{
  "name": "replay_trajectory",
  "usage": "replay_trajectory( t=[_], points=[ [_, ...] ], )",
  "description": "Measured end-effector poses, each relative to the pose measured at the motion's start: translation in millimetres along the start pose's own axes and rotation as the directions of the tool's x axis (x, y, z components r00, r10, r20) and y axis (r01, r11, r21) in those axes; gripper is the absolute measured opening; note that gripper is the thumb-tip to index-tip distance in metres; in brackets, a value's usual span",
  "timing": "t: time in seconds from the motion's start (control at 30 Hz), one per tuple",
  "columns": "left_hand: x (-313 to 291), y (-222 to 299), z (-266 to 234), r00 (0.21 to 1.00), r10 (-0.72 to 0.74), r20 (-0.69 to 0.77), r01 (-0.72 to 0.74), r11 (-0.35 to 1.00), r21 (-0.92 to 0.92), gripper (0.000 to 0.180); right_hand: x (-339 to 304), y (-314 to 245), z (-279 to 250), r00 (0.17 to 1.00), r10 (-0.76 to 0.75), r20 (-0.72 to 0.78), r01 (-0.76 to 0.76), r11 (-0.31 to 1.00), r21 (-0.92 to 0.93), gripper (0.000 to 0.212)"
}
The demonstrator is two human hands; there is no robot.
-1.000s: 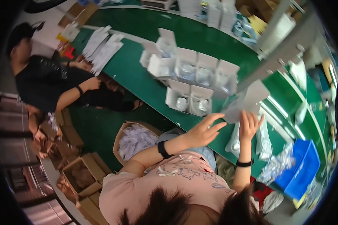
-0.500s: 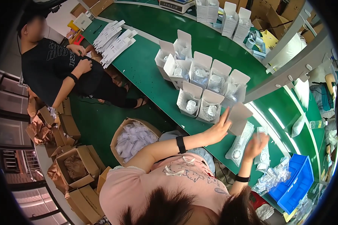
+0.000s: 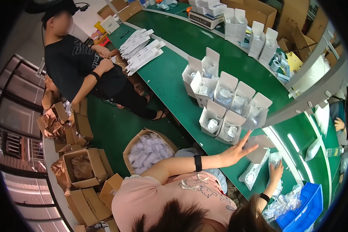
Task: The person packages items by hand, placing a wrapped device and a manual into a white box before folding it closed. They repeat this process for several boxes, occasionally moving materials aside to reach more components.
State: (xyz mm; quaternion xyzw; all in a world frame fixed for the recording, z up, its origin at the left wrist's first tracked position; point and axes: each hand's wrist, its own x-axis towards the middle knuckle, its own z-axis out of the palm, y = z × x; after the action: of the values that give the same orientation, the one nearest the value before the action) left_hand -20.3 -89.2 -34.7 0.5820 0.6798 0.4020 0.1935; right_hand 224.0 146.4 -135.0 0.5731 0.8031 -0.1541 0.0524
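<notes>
We see the left hand (image 3: 237, 150) spread flat, fingers touching a white box (image 3: 259, 149) at the near edge of the green desk (image 3: 170, 77). The right hand (image 3: 275, 172) rests on a clear bag (image 3: 255, 172) just beside that box. Open boxes (image 3: 224, 104) stand grouped behind them. A blue bin (image 3: 303, 205) sits to the right. A second person (image 3: 85, 69) stands at the left by cartons (image 3: 81, 166).

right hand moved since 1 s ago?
Yes. The right hand was raised level with the left hand at the flat white box; now it is lower, nearer the person, on a clear bagged item on the green table.
</notes>
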Motion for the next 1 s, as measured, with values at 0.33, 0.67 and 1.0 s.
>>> replay_trajectory(
  t=[0.33,0.67,1.0],
  points=[
    [18,-10,7,0.981,0.159,-0.108,-0.158,0.987,0.017,0.057,3,-27,3,0.982,-0.097,-0.162,0.084,0.993,-0.089,0.071],
    [17,-20,25,0.976,0.141,-0.166,-0.18,0.951,-0.25,0.056,-92,-78,-142,0.982,0.19,-0.017,0.141,-0.658,0.74,0.046],
    [-2,-24,39,0.97,-0.073,-0.23,0.001,0.954,-0.301,0.059,-101,-201,-73,0.397,0.336,-0.854,0.699,0.492,0.518,0.041]
  ],
)
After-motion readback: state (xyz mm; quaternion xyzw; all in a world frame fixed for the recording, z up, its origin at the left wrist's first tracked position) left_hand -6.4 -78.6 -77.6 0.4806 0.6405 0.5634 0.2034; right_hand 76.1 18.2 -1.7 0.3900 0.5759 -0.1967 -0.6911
